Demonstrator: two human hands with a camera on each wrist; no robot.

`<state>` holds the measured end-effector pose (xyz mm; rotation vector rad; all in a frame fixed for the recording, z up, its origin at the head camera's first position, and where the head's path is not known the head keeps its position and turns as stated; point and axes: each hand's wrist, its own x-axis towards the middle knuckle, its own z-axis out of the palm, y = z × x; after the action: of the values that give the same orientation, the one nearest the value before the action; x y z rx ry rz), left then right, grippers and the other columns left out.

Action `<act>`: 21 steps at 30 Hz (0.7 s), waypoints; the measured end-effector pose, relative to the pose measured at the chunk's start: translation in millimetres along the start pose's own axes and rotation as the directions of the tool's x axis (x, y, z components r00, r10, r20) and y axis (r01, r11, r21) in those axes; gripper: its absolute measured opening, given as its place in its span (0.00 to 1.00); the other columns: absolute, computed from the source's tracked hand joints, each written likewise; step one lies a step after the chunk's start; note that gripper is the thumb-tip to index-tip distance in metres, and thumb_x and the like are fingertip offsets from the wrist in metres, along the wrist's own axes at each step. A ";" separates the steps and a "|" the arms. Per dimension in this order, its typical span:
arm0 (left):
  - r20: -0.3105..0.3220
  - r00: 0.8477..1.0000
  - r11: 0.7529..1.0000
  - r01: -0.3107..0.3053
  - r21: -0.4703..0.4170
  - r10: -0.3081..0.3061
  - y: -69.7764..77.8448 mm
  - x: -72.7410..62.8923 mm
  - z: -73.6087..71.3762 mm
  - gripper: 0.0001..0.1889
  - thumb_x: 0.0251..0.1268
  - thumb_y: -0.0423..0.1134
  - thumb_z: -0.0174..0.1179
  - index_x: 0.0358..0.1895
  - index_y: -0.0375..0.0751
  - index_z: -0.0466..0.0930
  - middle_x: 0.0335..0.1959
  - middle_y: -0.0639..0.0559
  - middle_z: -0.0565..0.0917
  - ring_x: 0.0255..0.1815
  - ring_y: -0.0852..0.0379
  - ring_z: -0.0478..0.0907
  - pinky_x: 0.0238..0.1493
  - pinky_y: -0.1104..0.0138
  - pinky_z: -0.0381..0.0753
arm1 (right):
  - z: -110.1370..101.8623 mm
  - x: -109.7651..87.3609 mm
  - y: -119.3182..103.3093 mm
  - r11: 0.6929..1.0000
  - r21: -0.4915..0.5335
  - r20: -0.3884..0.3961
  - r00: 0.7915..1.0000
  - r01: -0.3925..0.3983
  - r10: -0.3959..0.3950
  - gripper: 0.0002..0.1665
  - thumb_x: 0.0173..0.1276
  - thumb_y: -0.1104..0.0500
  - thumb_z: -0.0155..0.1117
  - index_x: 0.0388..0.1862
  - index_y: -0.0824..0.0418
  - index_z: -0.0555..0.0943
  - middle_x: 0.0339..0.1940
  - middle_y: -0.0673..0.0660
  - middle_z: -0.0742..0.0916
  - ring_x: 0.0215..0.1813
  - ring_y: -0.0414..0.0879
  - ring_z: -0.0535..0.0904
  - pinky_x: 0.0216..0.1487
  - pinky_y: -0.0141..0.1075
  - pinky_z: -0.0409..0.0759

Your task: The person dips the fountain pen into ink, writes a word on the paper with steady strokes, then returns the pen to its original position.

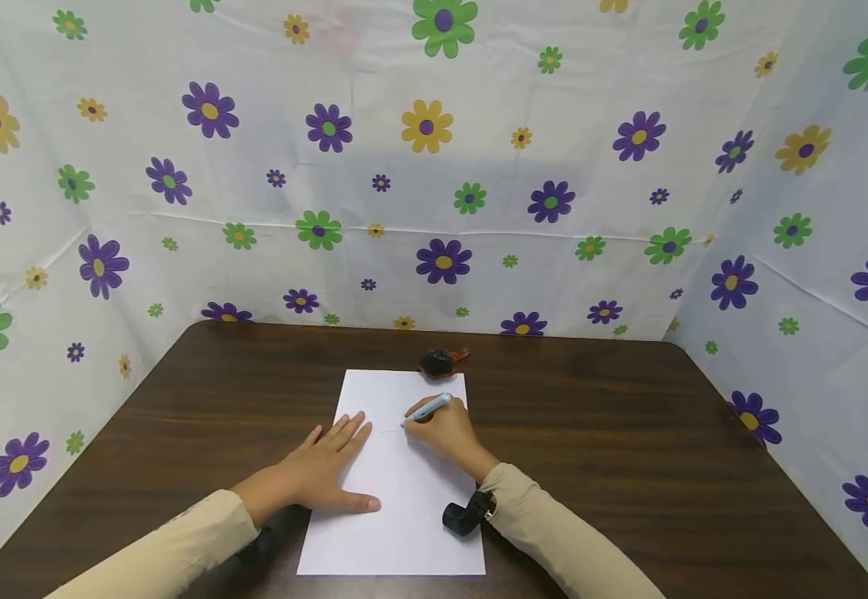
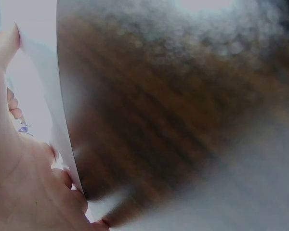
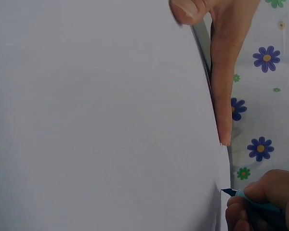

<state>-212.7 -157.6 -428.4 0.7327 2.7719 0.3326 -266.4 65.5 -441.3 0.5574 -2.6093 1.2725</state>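
Note:
A white sheet of paper lies upright before me on the brown table. My left hand rests flat across its left edge, fingers spread and thumb on the sheet. In my right hand I pinch a light blue pen, its tip down at the upper middle of the paper. A short, faint line runs left from the tip. The right wrist view shows the dark tip of the pen at the sheet and the left hand's fingers along the far edge.
At the paper's top right edge sits a small dark, shiny object with an orange-red end. The wooden table reaches back to a flowered cloth hanging around it. A black wrist camera hangs from the right wrist over the paper.

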 end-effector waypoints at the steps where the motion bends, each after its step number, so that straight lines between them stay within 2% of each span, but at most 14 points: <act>1: 0.001 1.000 1.000 0.001 -0.001 -0.001 0.1 -0.2 -0.3 0.60 0.48 0.80 0.51 0.76 0.39 0.47 0.79 0.43 0.43 0.78 0.42 0.42 0.71 0.39 0.43 | 0.2 -1.4 -1.0 1.000 0.005 0.007 1.000 0.006 -0.006 0.03 0.52 0.64 0.69 0.26 0.60 0.88 0.24 0.51 0.88 0.23 0.33 0.74 0.24 0.27 0.72; 12: 0.013 1.000 1.000 0.008 -0.005 -0.008 2.0 -2.3 -2.2 0.60 0.49 0.79 0.52 0.76 0.39 0.46 0.79 0.43 0.43 0.78 0.42 0.41 0.71 0.39 0.42 | 4.5 -16.1 -11.1 0.999 0.012 0.056 0.997 0.053 -0.054 0.03 0.50 0.65 0.69 0.25 0.60 0.88 0.21 0.50 0.87 0.21 0.30 0.72 0.23 0.25 0.71; 21: 0.000 1.000 1.000 -0.010 -0.008 0.010 1.7 -2.2 -1.9 0.59 0.50 0.78 0.52 0.76 0.38 0.47 0.78 0.42 0.43 0.78 0.41 0.42 0.70 0.38 0.43 | 8.1 -27.4 -19.9 0.994 0.023 0.126 0.986 0.107 -0.110 0.03 0.50 0.67 0.70 0.26 0.61 0.88 0.23 0.52 0.88 0.22 0.28 0.72 0.25 0.24 0.72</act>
<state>-210.7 -157.6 -425.7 0.7444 2.7665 0.3456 -233.3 54.8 -440.8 0.7967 -2.6299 1.2648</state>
